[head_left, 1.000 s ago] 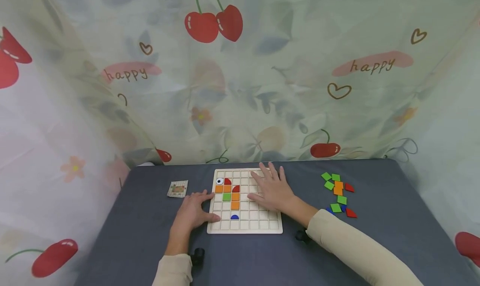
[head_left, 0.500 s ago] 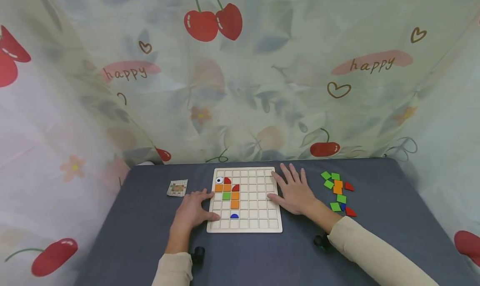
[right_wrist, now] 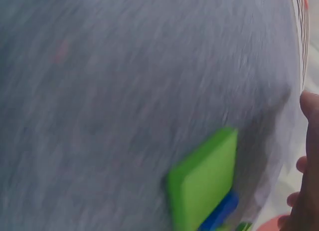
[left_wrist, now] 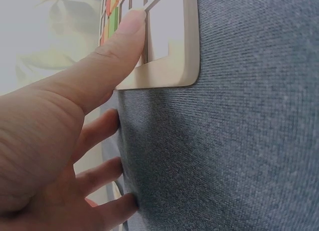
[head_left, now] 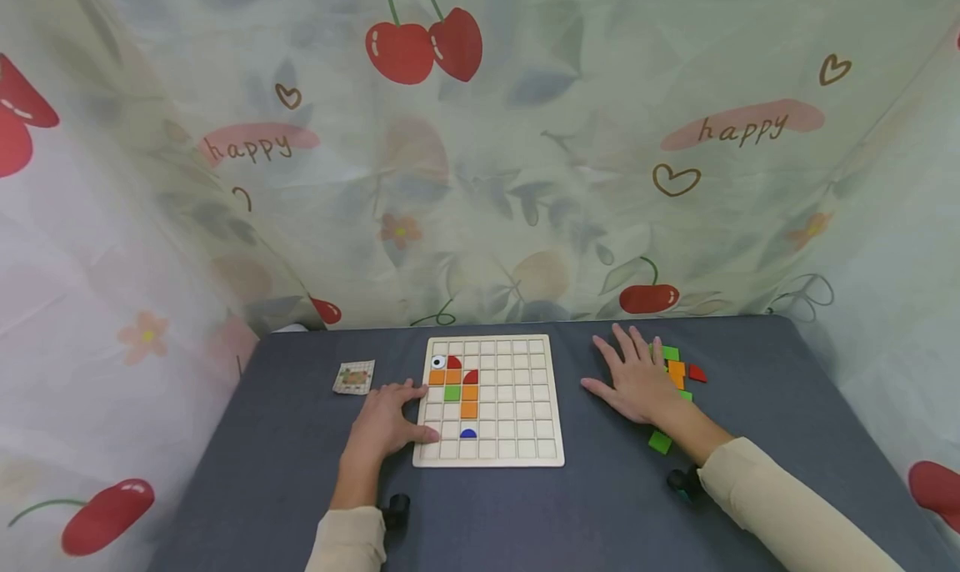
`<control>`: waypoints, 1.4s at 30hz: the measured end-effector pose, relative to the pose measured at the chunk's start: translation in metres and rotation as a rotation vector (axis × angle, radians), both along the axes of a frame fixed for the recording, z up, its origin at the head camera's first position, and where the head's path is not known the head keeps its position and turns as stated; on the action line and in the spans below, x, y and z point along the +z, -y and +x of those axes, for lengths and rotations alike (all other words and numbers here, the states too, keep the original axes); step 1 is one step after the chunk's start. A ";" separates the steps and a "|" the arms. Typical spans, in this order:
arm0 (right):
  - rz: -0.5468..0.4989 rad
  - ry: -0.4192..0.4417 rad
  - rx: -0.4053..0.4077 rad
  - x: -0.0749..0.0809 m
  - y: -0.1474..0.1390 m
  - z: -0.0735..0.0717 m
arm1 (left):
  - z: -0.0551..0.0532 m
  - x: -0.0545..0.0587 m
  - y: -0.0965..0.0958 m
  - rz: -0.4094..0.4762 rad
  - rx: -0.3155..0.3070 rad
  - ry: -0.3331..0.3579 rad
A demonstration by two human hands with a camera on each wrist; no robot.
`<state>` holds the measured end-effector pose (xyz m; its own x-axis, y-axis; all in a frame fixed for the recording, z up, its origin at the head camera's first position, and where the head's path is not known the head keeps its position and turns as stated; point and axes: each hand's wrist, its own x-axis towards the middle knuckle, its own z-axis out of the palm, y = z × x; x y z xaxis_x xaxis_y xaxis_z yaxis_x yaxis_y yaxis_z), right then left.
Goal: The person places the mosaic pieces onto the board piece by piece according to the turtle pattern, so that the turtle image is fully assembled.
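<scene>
A pale wooden grid board [head_left: 517, 405] lies on the table, with several coloured pieces set in its left cells: an eye tile [head_left: 438, 362], orange squares [head_left: 468, 409], a green square [head_left: 452, 393], red quarter-rounds [head_left: 470, 377] and a blue half-round [head_left: 468, 434]. My left hand [head_left: 384, 422] rests at the board's left edge, thumb on top near the corner. In the left wrist view its other visible fingers are beside the board. My right hand [head_left: 639, 387] is spread over loose pieces, holding nothing visible. Below it sits a green tile [head_left: 660, 443].
Loose orange squares [head_left: 677, 370], a red quarter-round [head_left: 697, 373] and green tiles lie at the right, some covered by the hand and forearm. A small printed card [head_left: 354, 378] lies left of the board. A patterned curtain [head_left: 480, 180] hangs behind the dark table [head_left: 480, 522].
My right hand has moved right, off the board and over the loose pieces. One green tile now shows nearer the front than any did before. The left hand has stayed in place.
</scene>
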<state>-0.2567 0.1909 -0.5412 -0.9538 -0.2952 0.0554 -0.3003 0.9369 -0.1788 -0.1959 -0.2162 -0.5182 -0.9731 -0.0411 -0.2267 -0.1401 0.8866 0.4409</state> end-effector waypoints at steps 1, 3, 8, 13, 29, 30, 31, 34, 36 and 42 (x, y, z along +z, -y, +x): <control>-0.001 0.003 -0.004 0.000 -0.004 0.000 | 0.000 -0.001 0.000 0.000 -0.002 0.001; -0.008 0.011 -0.011 0.001 -0.013 -0.001 | 0.000 -0.001 0.000 0.000 -0.005 0.002; -0.019 0.035 -0.017 0.001 -0.037 -0.003 | -0.001 -0.002 -0.001 0.006 -0.001 0.004; -0.008 0.042 -0.039 0.004 -0.058 -0.005 | 0.000 -0.002 -0.002 0.008 0.004 0.013; -0.160 0.075 -0.208 0.002 -0.069 -0.016 | -0.001 0.001 -0.002 0.006 -0.005 0.005; -0.168 0.069 -0.207 0.002 -0.068 -0.016 | -0.001 0.001 -0.002 0.005 -0.003 0.006; -0.172 0.063 -0.205 0.002 -0.067 -0.016 | -0.001 0.001 -0.002 0.004 -0.003 0.005; -0.178 0.037 -0.188 0.001 -0.064 -0.016 | -0.001 -0.001 -0.001 -0.002 -0.005 0.004; -0.166 0.013 -0.169 0.001 -0.061 -0.015 | -0.001 -0.001 -0.001 -0.006 -0.006 0.005; -0.143 -0.052 -0.099 0.003 -0.050 -0.014 | -0.002 0.000 0.001 -0.005 0.004 0.015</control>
<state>-0.2705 0.2404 -0.5379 -0.9726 -0.1854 0.1405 -0.2202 0.9284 -0.2993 -0.1974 -0.2168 -0.5179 -0.9695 -0.0457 -0.2409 -0.1499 0.8880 0.4346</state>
